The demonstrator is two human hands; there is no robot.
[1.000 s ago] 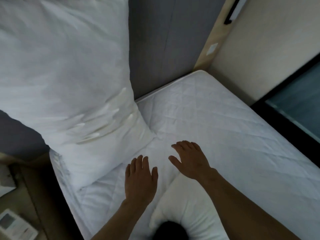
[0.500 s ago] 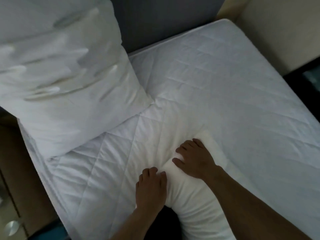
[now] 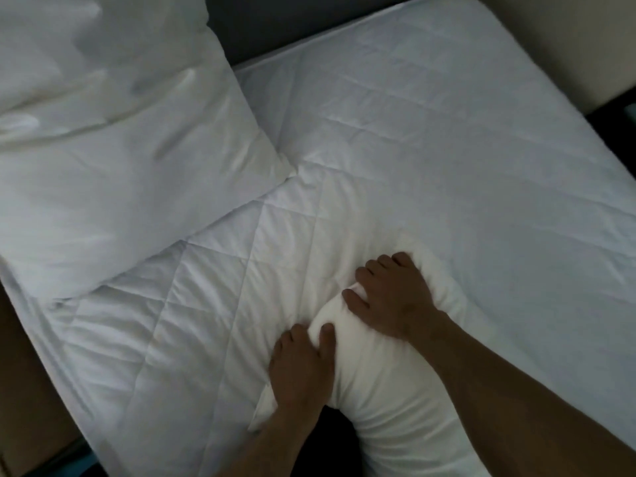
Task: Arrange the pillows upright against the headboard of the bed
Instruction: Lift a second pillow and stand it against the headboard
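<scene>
One large white pillow (image 3: 113,149) leans against the dark grey headboard (image 3: 275,18) at the upper left of the bed. A second white pillow (image 3: 399,418) lies on the quilted mattress cover (image 3: 447,149) right below me, bent around something dark at the bottom edge. My left hand (image 3: 303,366) clamps its near left end, thumb on top and fingers dug into the fabric. My right hand (image 3: 395,301) presses on and grips its far end, fingers curled over the edge.
The mattress's left edge drops to a brownish floor or furniture (image 3: 27,390). A beige wall (image 3: 568,39) runs along the bed's right side, with a dark strip (image 3: 619,111) beyond the right edge.
Both hands went from hovering open above the mattress to closing on the near pillow. My view tilted down, so the headboard and the leaning pillow slid toward the top of the frame.
</scene>
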